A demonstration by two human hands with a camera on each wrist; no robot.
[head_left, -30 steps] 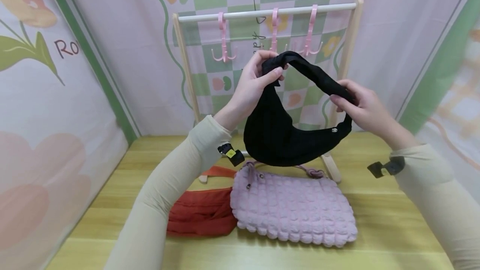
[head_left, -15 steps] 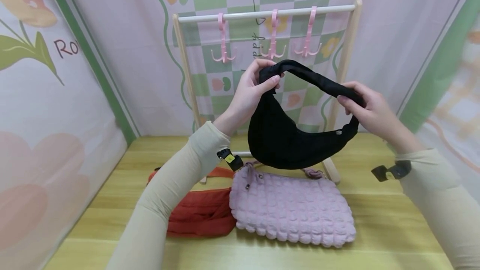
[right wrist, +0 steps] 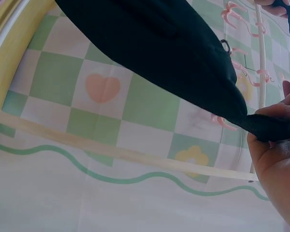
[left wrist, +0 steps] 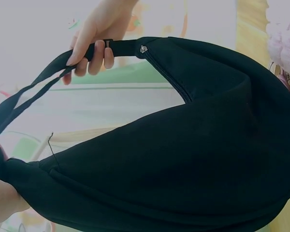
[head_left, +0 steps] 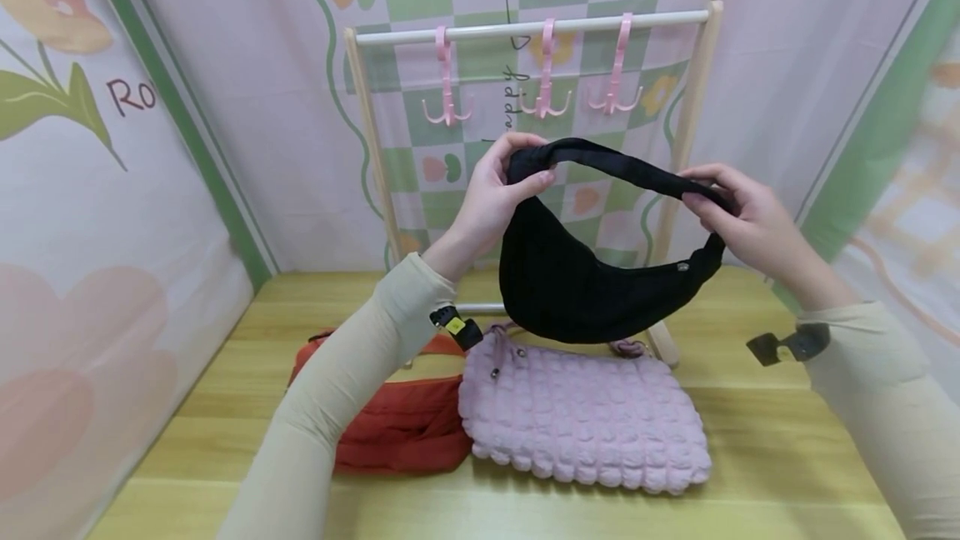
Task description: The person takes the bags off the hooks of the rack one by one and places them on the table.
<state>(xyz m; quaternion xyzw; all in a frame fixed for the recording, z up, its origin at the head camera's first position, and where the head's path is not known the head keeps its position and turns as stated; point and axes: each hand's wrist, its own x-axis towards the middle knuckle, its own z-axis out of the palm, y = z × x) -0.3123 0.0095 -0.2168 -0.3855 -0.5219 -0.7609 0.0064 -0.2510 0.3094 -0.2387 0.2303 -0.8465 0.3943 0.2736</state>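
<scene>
A black shoulder bag (head_left: 577, 282) hangs in the air between both hands, its crescent body below and its strap arched on top. The left hand (head_left: 498, 190) pinches the strap's left end between thumb and fingers. At the strap's right part, the right hand (head_left: 750, 211) grips it with the thumb in front. In the left wrist view the bag (left wrist: 183, 135) fills much of the frame, with its zipper (left wrist: 169, 77) running along the opening. The right wrist view shows the strap passing through the right hand (right wrist: 280, 159).
Behind the bag stands a rack with a white rail (head_left: 487, 30) and wooden posts, carrying three pink hooks (head_left: 546, 82). On the wooden table (head_left: 780, 457) lie a pink puffy bag (head_left: 585, 419) and a red bag (head_left: 405, 427), partly covered by the left sleeve.
The black bag and both hands have come down a little. The right hand has moved slightly right, spreading the strap wider, and the middle hook shows fully now.
</scene>
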